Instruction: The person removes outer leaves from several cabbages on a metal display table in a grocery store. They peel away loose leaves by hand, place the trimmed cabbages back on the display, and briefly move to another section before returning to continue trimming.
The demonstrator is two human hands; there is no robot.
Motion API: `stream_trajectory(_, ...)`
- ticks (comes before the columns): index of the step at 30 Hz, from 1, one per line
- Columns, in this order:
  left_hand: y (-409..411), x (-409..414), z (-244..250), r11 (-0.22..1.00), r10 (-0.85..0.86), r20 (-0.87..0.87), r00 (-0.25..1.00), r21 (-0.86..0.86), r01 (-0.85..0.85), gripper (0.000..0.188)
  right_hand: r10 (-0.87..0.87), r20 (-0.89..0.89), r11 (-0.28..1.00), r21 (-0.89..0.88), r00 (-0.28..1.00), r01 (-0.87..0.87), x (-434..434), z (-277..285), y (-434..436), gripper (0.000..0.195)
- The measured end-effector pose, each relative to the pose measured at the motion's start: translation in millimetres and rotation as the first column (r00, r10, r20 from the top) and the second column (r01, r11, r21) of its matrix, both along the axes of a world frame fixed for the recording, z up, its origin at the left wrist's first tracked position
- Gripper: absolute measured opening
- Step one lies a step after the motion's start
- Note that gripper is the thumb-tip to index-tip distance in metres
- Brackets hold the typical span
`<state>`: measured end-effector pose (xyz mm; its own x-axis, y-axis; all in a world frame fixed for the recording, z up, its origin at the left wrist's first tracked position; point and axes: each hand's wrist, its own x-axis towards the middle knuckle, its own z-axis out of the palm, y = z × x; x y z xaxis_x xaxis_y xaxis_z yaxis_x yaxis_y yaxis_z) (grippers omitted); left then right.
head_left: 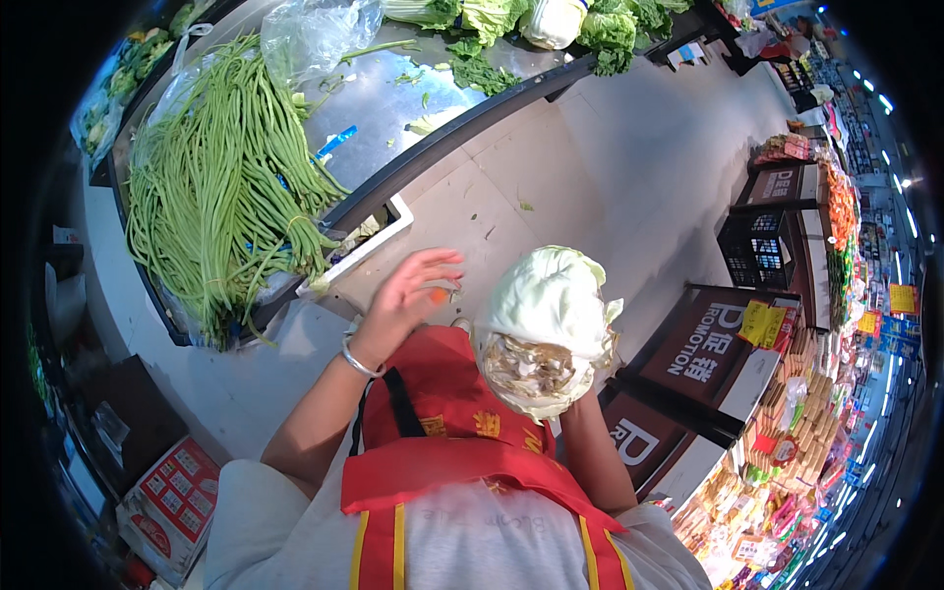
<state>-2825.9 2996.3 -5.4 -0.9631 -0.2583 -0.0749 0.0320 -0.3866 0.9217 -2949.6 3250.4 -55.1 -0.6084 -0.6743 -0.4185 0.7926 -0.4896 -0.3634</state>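
Observation:
A pale green head of cabbage is held up in front of my apron, to the right. Its cut base faces me, brown and ragged with layered leaf ends. My right forearm rises to the cabbage from below; the hand gripping it is hidden behind the head. My left hand is raised to the left of the cabbage, apart from it, fingers spread and slightly curled. Something small and orange shows at its thumb, too blurred to name. A silver bangle circles the left wrist.
A metal-topped display stand bears long green beans, a clear plastic bag and leafy cabbages. A white foam box edge juts out below it. On the right are brown promotion stands with packaged goods and a black crate.

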Motion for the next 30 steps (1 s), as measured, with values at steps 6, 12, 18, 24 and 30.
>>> stream_trajectory(6, 29.0, -29.4, 47.1, 0.982, -0.106, -0.156, 0.982, -0.173, 0.079, 0.076, -0.026, -0.104, 0.999, -0.03, 0.994, 0.023, 9.4, 23.5, -22.5, 0.075)
stream_trajectory(12, 36.2, -31.2, 60.1, 0.966, -0.104, -0.2, 0.974, -0.254, 0.051, 0.076, -0.089, -0.213, 0.995, 0.023, 0.973, 0.096, 8.0, 42.1, -28.5, 0.079)
stream_trajectory(18, 55.1, -35.3, 86.3, 0.819, -0.054, -0.35, 0.935, -0.551, -0.159, 0.106, -0.063, -0.358, 0.938, 0.298, 0.932, 0.178, -2.3, 70.6, -38.4, 0.083)
stream_trajectory(24, 46.7, -47.5, 89.9, 0.665, -0.029, -0.239, 0.971, -0.729, -0.16, 0.095, 0.061, -0.457, 0.915, -0.329, 0.887, -0.232, -39.1, 72.6, -35.8, 0.08)
stream_trajectory(30, 54.6, -43.5, 81.7, 0.681, 0.065, -0.397, 0.916, -0.653, -0.331, 0.046, -0.091, -0.412, 0.996, -0.053, 0.907, 0.076, -21.6, 29.5, -46.9, 0.057)
